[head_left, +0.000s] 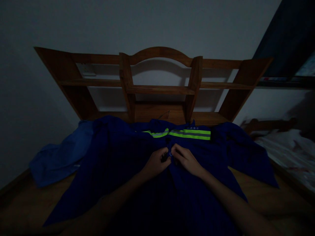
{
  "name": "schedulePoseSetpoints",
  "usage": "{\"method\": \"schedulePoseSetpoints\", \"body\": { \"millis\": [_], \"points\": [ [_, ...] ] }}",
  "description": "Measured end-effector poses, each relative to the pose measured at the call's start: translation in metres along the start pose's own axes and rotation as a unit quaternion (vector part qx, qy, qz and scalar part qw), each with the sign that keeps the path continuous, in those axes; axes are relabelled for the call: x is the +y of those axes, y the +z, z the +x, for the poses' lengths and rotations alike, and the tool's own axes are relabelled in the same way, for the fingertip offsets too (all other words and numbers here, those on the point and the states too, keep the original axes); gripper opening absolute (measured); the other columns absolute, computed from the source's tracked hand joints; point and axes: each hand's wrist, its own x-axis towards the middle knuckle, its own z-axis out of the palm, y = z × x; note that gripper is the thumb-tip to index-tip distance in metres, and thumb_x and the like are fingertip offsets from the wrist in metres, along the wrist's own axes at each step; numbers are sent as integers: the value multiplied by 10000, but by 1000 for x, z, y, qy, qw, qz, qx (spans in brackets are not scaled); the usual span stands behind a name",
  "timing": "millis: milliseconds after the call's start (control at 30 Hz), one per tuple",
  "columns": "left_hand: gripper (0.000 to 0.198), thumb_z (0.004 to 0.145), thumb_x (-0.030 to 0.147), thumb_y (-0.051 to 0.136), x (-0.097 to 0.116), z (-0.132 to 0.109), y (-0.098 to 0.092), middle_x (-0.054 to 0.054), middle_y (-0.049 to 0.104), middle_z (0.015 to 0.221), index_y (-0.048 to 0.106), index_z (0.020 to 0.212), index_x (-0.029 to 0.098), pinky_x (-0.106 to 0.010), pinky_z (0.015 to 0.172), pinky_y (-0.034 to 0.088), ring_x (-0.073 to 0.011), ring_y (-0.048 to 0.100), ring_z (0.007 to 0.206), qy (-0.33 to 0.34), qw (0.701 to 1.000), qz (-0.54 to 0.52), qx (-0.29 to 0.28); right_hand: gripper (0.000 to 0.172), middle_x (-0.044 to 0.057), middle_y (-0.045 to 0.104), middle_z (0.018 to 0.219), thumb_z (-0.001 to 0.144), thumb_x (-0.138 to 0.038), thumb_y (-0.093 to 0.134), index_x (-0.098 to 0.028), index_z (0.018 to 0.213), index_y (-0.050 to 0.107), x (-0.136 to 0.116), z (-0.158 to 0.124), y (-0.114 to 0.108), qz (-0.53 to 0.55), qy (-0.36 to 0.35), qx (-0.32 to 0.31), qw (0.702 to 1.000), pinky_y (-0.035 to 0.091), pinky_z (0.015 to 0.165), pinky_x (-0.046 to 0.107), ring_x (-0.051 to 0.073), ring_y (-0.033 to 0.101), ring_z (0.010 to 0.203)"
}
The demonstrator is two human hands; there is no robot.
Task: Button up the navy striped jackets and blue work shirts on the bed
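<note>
Dk blue jacket point(206, 155) lies spread under both hands, sleeves out L & R of the fingers. Key relation: its front opening sits right b/w L hand point(157, 161) & R hand point(187, 160), long axis running from the wearer's side out past the fingertips toward the collar; neither hand clearly nearer. Small pale ring point(170, 154), poss. a fastener (too dim to be sure), is b/w the two sets of fingertips.

L fingers: thumb & index curled, small gap b/w tips; can't tell if cloth is gripped. R fingers: bent in tight, seem to pinch the jacket's edge.

Count: 2 hands, 1 jacket, 2 sleeves, 2 yellow-green strips point(192, 134) just beyond fingers, 1 lighter blue cloth point(65, 154) well L, 1 wooden shelf unit point(158, 89) beyond, 1 wooden surface point(261, 186) underneath.
</note>
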Motion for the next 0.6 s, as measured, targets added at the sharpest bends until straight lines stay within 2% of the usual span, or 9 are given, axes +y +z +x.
{"method": "schedulePoseSetpoints", "body": {
  "millis": [133, 400, 600],
  "points": [
    [116, 800, 214, 451, 3, 0, -1, 46, 394, 635, 425, 694, 177, -209, 575, 288, -94, 389, 610, 15, 1000, 21, 3, 238, -40, 504, 621, 932, -362, 363, -186, 838, 492, 4, 0, 1, 53, 19, -6, 998, 350, 551, 189, 90, 464, 559],
    [200, 867, 284, 407, 7, -2, 0, 32, 442, 689, 412, 694, 184, -218, 601, 304, -105, 425, 649, 18, 998, 55, 20, 214, -39, 515, 602, 922, -335, 378, -185, 819, 488, 9, 2, 1, 77, 21, 7, 997, 368, 572, 198, 97, 472, 553],
    [257, 877, 352, 408, -3, 3, 1, 30, 471, 671, 442, 689, 181, -217, 582, 289, -108, 438, 634, 15, 996, 80, 30, 292, -40, 512, 614, 918, -427, 383, -182, 808, 496, 15, 3, 2, 25, 8, 31, 999, 361, 540, 188, 90, 475, 544]
  ]
}}
